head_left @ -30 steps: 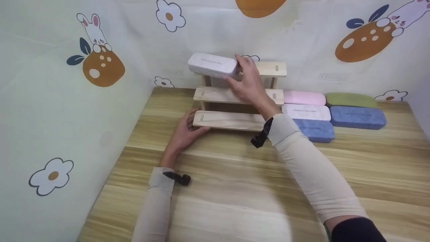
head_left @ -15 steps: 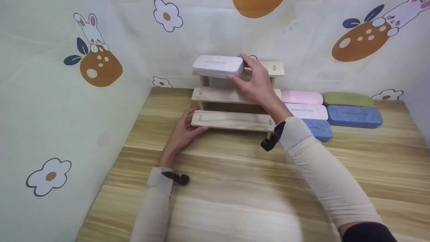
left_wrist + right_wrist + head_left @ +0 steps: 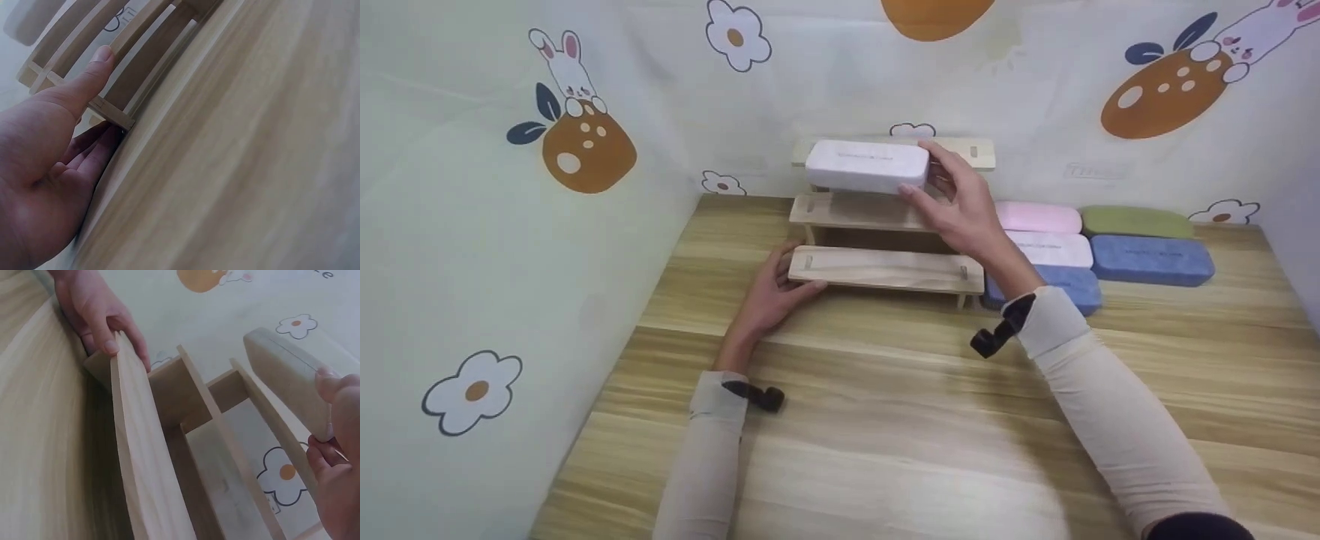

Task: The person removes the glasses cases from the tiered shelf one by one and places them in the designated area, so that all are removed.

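Note:
A three-tier wooden stand [image 3: 885, 266] rises in steps against the back wall. My left hand [image 3: 771, 296] grips the left end of its lowest tier; the left wrist view shows the thumb [image 3: 93, 76] along the front and the fingers round the end. By its right end, my right hand [image 3: 964, 199] holds a white glasses case [image 3: 866, 163] with printed lettering, thumb at the front and fingers behind. The case is in front of the top tier and above the middle one. In the right wrist view the glasses case [image 3: 287, 377] is apart from the boards.
Right of the stand lie several more glasses cases: pink [image 3: 1039, 217], green [image 3: 1140, 223], white [image 3: 1057, 249], blue [image 3: 1153, 260] and another blue one partly behind my right wrist. A patterned cloth wall [image 3: 660, 90] closes the back and left.
My right hand has moved the white glasses case right and down, toward me, and its tilt has levelled out. My left hand has stayed on the stand.

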`<state>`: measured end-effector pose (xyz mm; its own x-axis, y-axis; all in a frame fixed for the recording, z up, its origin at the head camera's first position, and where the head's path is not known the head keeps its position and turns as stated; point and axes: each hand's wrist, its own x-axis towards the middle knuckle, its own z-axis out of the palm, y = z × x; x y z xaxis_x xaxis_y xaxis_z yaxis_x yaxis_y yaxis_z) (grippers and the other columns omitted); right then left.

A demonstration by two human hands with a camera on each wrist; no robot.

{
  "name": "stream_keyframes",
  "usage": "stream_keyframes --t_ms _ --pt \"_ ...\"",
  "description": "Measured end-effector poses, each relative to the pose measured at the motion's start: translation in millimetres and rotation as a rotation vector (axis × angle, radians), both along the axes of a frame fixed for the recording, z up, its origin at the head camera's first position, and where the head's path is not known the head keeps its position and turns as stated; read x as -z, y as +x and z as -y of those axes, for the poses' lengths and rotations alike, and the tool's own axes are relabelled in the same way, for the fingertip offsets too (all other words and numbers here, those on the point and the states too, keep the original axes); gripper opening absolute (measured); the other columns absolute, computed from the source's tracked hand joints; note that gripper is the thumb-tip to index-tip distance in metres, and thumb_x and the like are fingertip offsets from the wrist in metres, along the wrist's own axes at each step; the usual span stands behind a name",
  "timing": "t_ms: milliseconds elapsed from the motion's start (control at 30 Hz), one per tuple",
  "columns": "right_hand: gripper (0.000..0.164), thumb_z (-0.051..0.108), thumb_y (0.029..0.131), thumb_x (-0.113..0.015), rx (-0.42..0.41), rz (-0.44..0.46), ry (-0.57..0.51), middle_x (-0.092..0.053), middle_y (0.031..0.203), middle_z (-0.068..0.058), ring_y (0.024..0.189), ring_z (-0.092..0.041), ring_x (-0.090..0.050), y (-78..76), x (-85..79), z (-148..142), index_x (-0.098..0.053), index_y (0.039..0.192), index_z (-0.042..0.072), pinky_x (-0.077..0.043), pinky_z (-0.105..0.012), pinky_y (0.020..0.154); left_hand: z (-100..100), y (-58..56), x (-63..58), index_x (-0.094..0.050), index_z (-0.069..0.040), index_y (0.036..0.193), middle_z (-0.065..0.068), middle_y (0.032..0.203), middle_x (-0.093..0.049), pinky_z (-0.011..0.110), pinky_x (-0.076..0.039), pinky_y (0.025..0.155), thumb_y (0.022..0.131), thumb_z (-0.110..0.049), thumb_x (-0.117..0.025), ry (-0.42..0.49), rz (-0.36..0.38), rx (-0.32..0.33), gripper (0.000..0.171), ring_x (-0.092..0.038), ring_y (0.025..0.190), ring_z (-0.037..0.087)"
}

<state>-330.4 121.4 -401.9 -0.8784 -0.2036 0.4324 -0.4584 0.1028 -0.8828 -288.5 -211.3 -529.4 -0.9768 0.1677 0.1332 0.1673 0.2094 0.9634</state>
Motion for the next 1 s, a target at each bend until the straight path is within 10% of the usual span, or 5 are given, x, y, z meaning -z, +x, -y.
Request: stream_keyframes --t_ms 367,1000 --pt "0.074 -0.007 0.089 -0.085 -0.123 0.05 -0.268 -0.054 0.158 -0.018 0.146 -0.029 -0.055 33.1 20.8 -34 -0.055 0.156 0.002 -0.048 -0.031 0.123 1 -1.6 -0.2 -0.038 -0.009 0.165 0.017 0.156 -0.06 0.042 -0.05 0.122 0.09 -0.025 -0.091 0.012 0.016 0.006 0.093 -0.063 0.141 0.028" --pt "0.072 -0.021 0.093 -0.07 -0.167 0.114 -0.278 -0.048 0.164 -0.025 0.144 -0.024 -0.057 56.8 64.9 -123 -0.046 0.159 -0.007 -0.056 -0.027 0.112 -1 -0.3 -0.4 -0.041 -0.012 0.164 0.015 0.157 -0.06 0.043 -0.047 0.124 0.09 -0.025 -0.091 -0.001 0.001 0.006 0.09 -0.062 0.143 0.027"
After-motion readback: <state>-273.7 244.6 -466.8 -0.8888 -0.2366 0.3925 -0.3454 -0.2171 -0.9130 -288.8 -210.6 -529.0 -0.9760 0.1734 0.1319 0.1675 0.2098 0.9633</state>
